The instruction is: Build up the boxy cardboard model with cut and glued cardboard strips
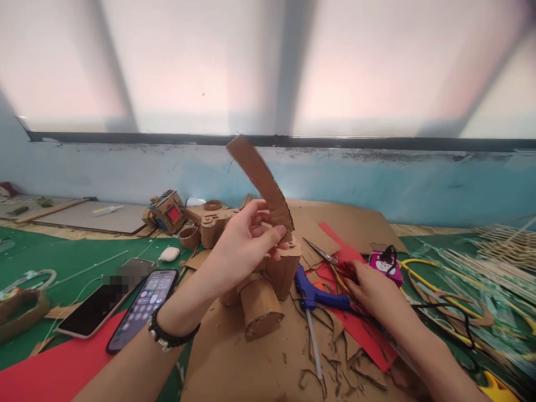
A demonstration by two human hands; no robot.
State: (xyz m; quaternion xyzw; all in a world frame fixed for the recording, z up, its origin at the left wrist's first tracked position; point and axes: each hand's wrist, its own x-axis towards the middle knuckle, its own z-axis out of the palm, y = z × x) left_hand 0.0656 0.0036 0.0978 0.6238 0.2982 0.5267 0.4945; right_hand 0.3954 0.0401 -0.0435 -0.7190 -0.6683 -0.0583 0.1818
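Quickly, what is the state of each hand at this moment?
Left hand: closed, holding the cardboard strip.
Right hand: at the handles of the scissors; whether it grips them cannot be told.

bright backlight from pale panels (201,67), blurred right edge

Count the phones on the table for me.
2: a phone with a lit screen, beside the left forearm, and a phone with a dark screen, further left. Pixelation covers part of the dark one and may hide another.
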